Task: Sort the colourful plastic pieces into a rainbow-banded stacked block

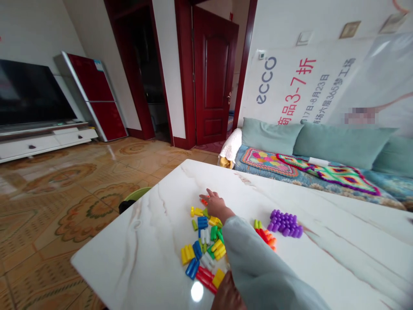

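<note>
My right hand (217, 204) reaches over the white marble-patterned table (129, 258), fingers spread above a small orange piece (204, 201) that is partly hidden beneath them. Below it lies a loose pile of toy blocks: yellow (187, 254), blue (192, 268), green (214, 233), pale grey (207, 261) and red (205, 279). To the right of my sleeve, purple pieces (285, 223) stand grouped in rows, beside several orange and red pieces (266, 237). At the bottom edge my left hand (227, 293) is dark and partly cut off, near a yellow block (218, 277); its fingers are unclear.
Behind the table stands a sofa with green cushions (342, 144) and crocheted covers (271, 162). A green-rimmed bin (138, 193) is beside the table's left edge. Farther back are a television (32, 92), a red fridge (93, 90) and a red door (214, 77).
</note>
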The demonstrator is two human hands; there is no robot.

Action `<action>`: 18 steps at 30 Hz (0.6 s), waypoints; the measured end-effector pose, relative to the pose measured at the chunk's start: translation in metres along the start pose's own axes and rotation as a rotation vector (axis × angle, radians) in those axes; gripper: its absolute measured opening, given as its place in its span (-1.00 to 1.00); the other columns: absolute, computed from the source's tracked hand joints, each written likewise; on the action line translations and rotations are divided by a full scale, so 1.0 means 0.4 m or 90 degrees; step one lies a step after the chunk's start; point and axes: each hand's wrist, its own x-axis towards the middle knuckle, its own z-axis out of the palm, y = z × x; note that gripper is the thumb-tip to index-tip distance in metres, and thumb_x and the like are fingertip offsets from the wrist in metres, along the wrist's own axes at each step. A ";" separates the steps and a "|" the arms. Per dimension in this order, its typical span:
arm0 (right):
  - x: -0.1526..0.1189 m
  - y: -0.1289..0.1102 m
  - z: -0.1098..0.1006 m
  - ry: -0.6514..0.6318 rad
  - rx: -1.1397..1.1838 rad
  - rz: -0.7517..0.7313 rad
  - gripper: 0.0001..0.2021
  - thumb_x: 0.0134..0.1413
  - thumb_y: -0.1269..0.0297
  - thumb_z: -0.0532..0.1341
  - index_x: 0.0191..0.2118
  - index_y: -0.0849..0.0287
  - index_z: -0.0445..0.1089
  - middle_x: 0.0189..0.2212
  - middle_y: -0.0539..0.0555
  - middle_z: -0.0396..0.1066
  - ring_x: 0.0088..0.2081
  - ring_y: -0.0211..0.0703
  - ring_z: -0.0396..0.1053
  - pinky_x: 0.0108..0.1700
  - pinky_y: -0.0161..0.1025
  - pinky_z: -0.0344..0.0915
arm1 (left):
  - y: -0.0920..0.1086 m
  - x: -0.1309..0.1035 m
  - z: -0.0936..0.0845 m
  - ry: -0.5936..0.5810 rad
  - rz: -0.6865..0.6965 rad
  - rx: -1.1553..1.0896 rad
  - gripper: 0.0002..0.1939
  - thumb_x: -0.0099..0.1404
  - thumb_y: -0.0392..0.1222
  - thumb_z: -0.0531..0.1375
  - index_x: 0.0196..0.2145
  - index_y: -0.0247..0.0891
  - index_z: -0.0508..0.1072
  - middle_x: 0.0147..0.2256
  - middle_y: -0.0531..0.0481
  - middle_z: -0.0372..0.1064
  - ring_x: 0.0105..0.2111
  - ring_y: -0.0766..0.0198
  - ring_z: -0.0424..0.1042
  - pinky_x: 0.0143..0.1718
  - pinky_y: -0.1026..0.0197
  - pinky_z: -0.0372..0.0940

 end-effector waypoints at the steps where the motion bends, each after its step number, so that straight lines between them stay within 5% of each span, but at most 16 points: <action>1: 0.005 -0.005 0.005 -0.009 -0.001 0.001 -0.39 -0.10 0.51 0.22 0.11 -0.13 0.32 0.25 0.12 0.07 0.18 0.12 0.13 0.00 -0.03 0.27 | 0.001 -0.003 0.006 -0.009 0.000 -0.003 -0.69 0.18 -0.21 0.15 -0.09 -0.08 0.45 -0.30 0.04 0.50 -0.22 0.19 0.42 -0.04 0.12 0.30; 6: -0.010 0.024 0.003 -0.001 0.026 0.031 -0.65 -0.05 0.49 0.20 -0.10 0.09 0.47 -0.01 0.20 0.31 0.00 0.02 0.30 -0.08 -0.18 0.29 | -0.003 0.001 -0.012 -0.032 -0.010 -0.021 -0.67 0.18 -0.19 0.17 -0.07 -0.11 0.43 -0.25 0.00 0.50 -0.15 0.15 0.42 -0.02 0.11 0.30; 10: -0.074 0.067 -0.020 0.009 0.089 0.059 -0.65 -0.07 0.55 0.15 -0.13 0.17 0.48 -0.12 0.13 0.43 -0.14 -0.17 0.39 -0.13 -0.35 0.27 | -0.009 0.043 -0.086 -0.172 -0.032 -0.129 -0.63 0.11 0.01 0.24 -0.13 -0.14 0.42 -0.13 -0.06 0.43 -0.09 0.05 0.36 -0.10 0.06 0.33; 14: -0.195 0.085 -0.049 -0.018 0.155 0.059 -0.62 -0.09 0.53 0.14 -0.12 0.14 0.48 -0.29 0.00 0.52 -0.30 -0.25 0.43 -0.29 -0.41 0.29 | -0.003 0.076 -0.153 -0.246 -0.104 -0.194 -0.51 0.14 0.00 0.22 0.01 -0.17 0.31 0.03 -0.09 0.32 0.01 0.07 0.29 0.07 0.03 0.21; 18: -0.353 0.065 -0.069 -0.003 0.266 0.002 -0.68 -0.01 0.40 0.18 -0.08 0.10 0.48 -0.19 0.00 0.52 -0.21 -0.20 0.46 -0.16 -0.36 0.33 | 0.003 0.059 -0.159 -0.243 -0.116 -0.194 -0.51 0.22 0.02 0.15 0.08 -0.13 0.27 0.13 -0.05 0.25 0.12 0.07 0.21 0.19 0.02 0.09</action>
